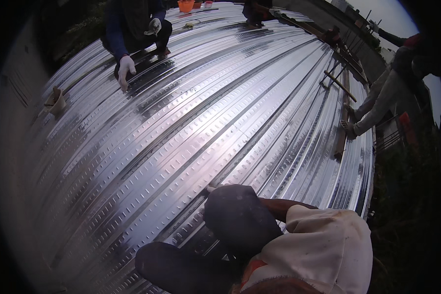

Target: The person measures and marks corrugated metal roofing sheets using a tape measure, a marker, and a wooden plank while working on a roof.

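Note:
Ribbed shiny metal decking sheets (181, 152) spread out in front of me and under my bent knees in dark trousers (235, 210). My right forearm (279, 208) comes out of a cream sleeve and passes behind the right knee. Past that knee, low over a seam between sheets, a small pale tip (211, 188) shows; it may be a gloved fingertip of my right hand. The rest of that hand, and anything in it, is hidden by the knee. Nowhere in the picture does my left hand appear.
A crouching co-worker's white-gloved hand (126, 68) reaches to the sheets at far left. Left of it stands a pale bucket (57, 104); an orange bucket (185, 6) is at the back. At right, another person (377, 98) stands by long bars (340, 85) near the deck's edge.

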### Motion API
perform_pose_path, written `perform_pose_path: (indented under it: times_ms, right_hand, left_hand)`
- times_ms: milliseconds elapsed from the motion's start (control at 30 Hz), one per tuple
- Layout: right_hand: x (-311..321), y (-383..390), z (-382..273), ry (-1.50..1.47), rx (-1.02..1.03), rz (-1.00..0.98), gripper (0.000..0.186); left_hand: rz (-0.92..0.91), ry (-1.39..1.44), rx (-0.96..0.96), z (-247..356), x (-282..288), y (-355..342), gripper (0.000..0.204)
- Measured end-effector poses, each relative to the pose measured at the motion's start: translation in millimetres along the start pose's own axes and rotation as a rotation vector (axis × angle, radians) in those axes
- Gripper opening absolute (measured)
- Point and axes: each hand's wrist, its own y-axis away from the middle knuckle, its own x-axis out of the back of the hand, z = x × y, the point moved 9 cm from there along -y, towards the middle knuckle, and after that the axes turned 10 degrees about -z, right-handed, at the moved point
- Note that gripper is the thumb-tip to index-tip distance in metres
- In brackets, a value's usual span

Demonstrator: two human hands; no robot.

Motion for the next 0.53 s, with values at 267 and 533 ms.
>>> perform_pose_path:
  times_ms: [267,533]
  right_hand:
    - [56,70,21,-0.188,-0.111,0.080,0.085]
    - [171,334,36,-0.479,-0.505,-0.020,0.076]
  left_hand:
    - [-0.012,-0.216,0.172,65,-57,67,0.038]
    - [-0.016,-0.451,0.302,215,-134,219,0.045]
